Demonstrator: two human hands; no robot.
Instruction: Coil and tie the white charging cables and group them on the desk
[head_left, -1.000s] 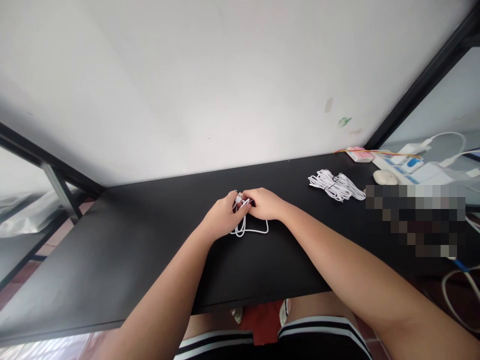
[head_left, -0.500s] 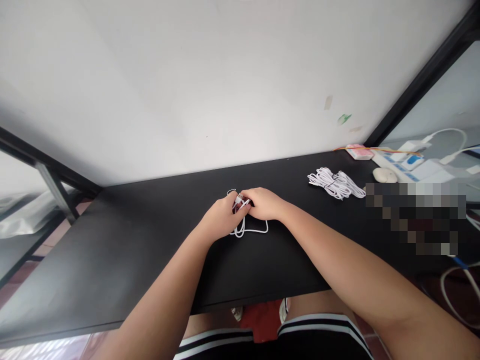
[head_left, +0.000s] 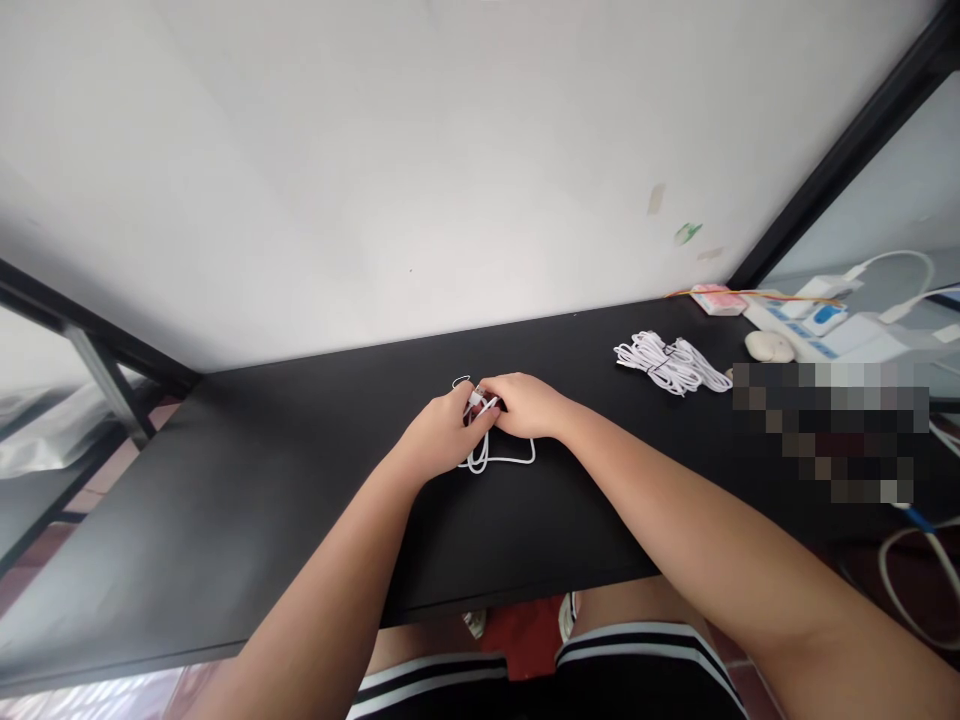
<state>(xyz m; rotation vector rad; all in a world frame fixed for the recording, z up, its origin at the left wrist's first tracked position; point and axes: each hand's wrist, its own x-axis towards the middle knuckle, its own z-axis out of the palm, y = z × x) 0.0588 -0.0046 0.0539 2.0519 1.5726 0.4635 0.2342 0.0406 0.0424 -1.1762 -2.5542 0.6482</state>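
A white USB cable [head_left: 480, 462] is looped between my two hands above the middle of the black table [head_left: 300, 480]. My left hand [head_left: 444, 430] is closed on the cable near its plug, thumb pointing right. My right hand [head_left: 521, 403] grips the cable from the other side, its fingertips close to the left hand's. Below the hands hang loops of the cable, with one loop reaching out to the right. The fingers hide part of the coil.
Tied bundles of white cable [head_left: 667, 362] lie to the right. Beyond them are a white oval case [head_left: 769, 347], a pink-and-white box [head_left: 718, 300] and a power strip [head_left: 784, 325] with chargers plugged in. A pale wall [head_left: 375, 180] stands behind the table.
Both hands keep hold of the cable in almost the same place. The whole view has shifted very slightly; nothing was taken up or let go.
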